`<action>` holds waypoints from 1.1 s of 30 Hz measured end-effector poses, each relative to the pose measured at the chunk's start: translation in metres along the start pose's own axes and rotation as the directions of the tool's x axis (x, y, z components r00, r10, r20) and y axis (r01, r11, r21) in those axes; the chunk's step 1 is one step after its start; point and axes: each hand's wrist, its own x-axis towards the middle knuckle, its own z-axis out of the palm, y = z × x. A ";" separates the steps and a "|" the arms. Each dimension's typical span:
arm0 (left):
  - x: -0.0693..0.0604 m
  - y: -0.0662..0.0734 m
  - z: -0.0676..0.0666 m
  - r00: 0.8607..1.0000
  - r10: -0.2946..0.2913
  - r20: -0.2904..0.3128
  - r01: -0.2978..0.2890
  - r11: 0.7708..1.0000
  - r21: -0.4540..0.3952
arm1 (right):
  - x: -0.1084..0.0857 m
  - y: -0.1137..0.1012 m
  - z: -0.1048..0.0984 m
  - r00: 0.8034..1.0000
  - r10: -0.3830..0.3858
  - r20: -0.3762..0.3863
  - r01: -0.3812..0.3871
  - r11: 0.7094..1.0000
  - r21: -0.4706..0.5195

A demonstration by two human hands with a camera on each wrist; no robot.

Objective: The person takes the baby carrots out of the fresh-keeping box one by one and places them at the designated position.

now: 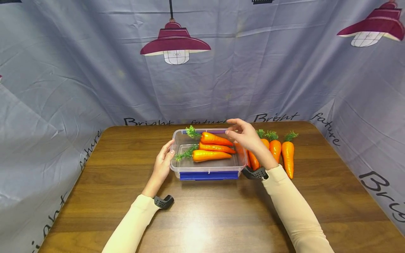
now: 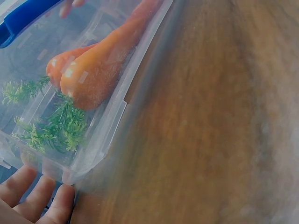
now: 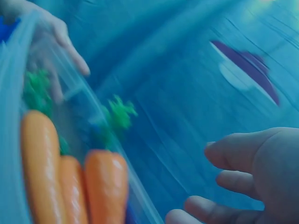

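Note:
A clear plastic container [image 1: 209, 169] with blue latches stands on the table. Inside it lie three orange carrots with green tops: a front carrot [image 1: 211, 155], a middle carrot [image 1: 215, 147] and a back carrot [image 1: 216, 138], whose leaves reach the far rim. My left hand [image 1: 162, 161] touches the container's left end wall with extended fingers [image 2: 32, 198]. Above the container's right end is my right hand [image 1: 245, 135], fingers apart and holding nothing; its spread fingers [image 3: 233, 156] also show in the right wrist view.
Several more carrots lie on the table right of the container, among them an outermost carrot [image 1: 288, 158]; my right forearm partly hides others. The brown wooden table [image 1: 202, 218] meets a grey printed curtain [image 1: 221, 88] at its back edge.

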 end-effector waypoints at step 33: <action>0.001 -0.002 0.000 1.000 0.009 -0.008 -0.009 1.000 0.002 | 0.011 0.003 0.077 0.947 -0.099 0.306 0.206 0.918 -0.338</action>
